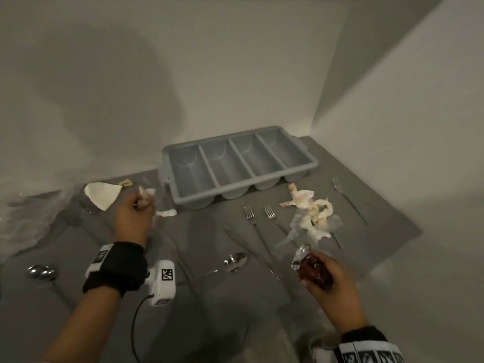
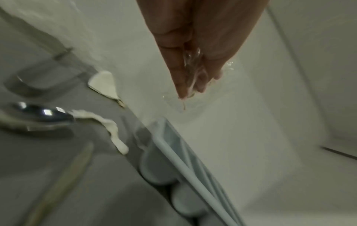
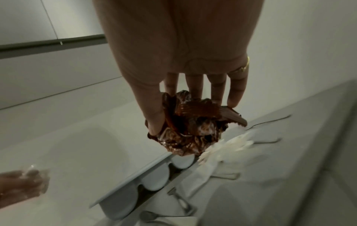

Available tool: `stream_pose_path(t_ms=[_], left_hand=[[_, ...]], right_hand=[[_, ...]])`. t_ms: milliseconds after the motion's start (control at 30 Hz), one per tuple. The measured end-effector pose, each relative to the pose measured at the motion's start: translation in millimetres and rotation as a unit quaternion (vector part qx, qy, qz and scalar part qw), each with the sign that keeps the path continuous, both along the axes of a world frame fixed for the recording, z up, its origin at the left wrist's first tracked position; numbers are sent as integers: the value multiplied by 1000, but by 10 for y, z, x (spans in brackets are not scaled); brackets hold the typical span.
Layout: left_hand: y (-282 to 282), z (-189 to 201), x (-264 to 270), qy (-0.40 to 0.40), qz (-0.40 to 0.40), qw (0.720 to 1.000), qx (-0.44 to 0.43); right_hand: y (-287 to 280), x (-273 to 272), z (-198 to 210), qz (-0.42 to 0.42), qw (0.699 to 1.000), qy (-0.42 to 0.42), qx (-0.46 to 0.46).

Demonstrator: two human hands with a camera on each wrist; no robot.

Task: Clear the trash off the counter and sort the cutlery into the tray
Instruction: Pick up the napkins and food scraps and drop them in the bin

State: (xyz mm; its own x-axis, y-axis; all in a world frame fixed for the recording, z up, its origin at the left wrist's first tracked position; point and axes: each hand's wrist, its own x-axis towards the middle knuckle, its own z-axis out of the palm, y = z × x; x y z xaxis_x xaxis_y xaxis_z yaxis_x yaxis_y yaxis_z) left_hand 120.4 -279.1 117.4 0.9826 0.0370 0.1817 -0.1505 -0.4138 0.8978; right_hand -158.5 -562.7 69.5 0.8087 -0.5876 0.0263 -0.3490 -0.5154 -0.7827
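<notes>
My left hand (image 1: 140, 205) grips a crumpled clear plastic and white paper scrap (image 1: 146, 196) just left of the grey four-compartment cutlery tray (image 1: 303, 171); the left wrist view shows the scrap (image 2: 190, 85) bunched between the fingers. My right hand (image 1: 322, 279) holds a crumpled brown wrapper (image 1: 313, 268), (image 3: 193, 130) above the counter's near right. Two forks (image 1: 250, 213), (image 1: 269, 213) lie before the tray beside a pile of crumpled white tissue and plastic (image 1: 311, 213). A spoon (image 1: 235, 260) lies in the middle.
A white paper piece (image 1: 102, 196) and a small scrap (image 1: 166, 213) lie left of the tray. Another fork (image 1: 348, 200) lies at the far right, a spoon (image 1: 42, 272) at the near left. Walls close in behind and right. Clear plastic (image 1: 23, 218) covers the left.
</notes>
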Motion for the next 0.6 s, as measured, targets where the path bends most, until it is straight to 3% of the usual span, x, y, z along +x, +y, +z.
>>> stream_pose_path(t_ms=[133,267,433,600], left_hand=[[-746,186,-1212,10,-119,990,-81],[-1514,-305,-2246,129,-242,956,-105],[-2262,-1153,-3143,239,-412,874,94],[-2939,-1859,-3530,249,-565,745,251]], right_hand=[[-262,-751,-72,-52,999,-2,7],[-491,-1513,-189,-117,991,4,58],[-763,-2342,-542,-260,949,13,178],[-977,-2827,-1052,-394,888,2,236]])
